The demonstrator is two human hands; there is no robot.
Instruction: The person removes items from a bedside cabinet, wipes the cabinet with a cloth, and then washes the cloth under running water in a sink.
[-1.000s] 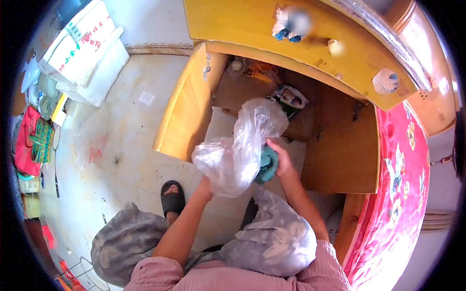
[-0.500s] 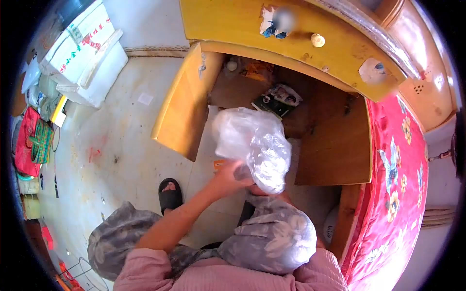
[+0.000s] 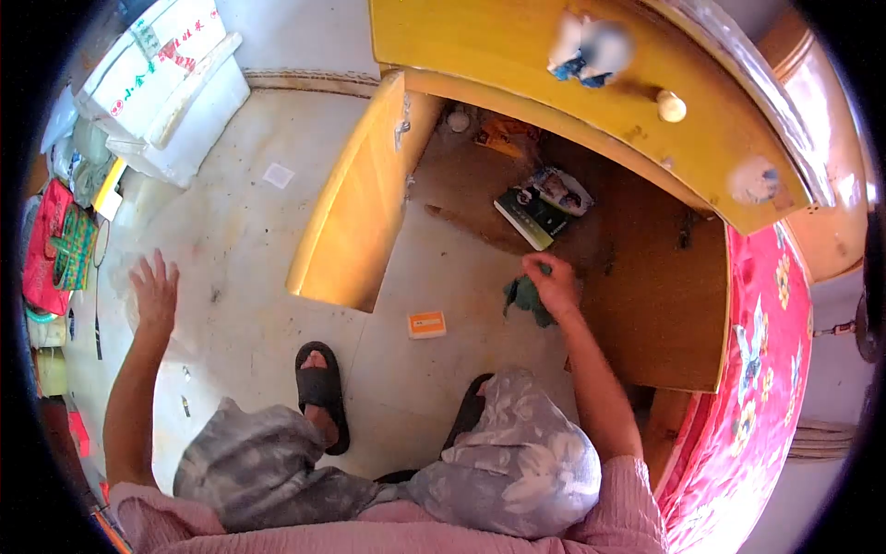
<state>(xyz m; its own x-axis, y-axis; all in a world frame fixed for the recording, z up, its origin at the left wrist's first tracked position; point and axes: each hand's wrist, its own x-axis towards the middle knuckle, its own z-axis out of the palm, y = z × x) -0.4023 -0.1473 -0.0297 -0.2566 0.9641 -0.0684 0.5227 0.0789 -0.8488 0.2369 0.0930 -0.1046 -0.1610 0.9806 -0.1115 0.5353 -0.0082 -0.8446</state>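
My left hand (image 3: 155, 294) is stretched out over the floor at the left, its fingers spread. Faint clear plastic (image 3: 129, 282) shows beside and behind it, too blurred to outline. At the cabinet opening, my right hand (image 3: 556, 288) is closed on a dark green cloth (image 3: 528, 297), which hangs below the fingers. Just beyond that hand, a green and white printed packet or book (image 3: 544, 210) lies inside the cabinet. A small orange and white box (image 3: 426, 324) rests on the floor between the open door and my right hand.
The yellow cabinet's left door (image 3: 346, 208) stands open, its right door (image 3: 655, 319) too. White foam boxes (image 3: 180, 106) stand at the upper left, near a red bag (image 3: 46, 249). A red flowered cover (image 3: 738, 369) hangs at the right. My slippered foot (image 3: 318, 388) is below.
My left hand has swung far left and opened, and the clear plastic bag has left the middle. My right hand, hidden half a second ago, shows again with the green cloth. The orange box is fully uncovered.
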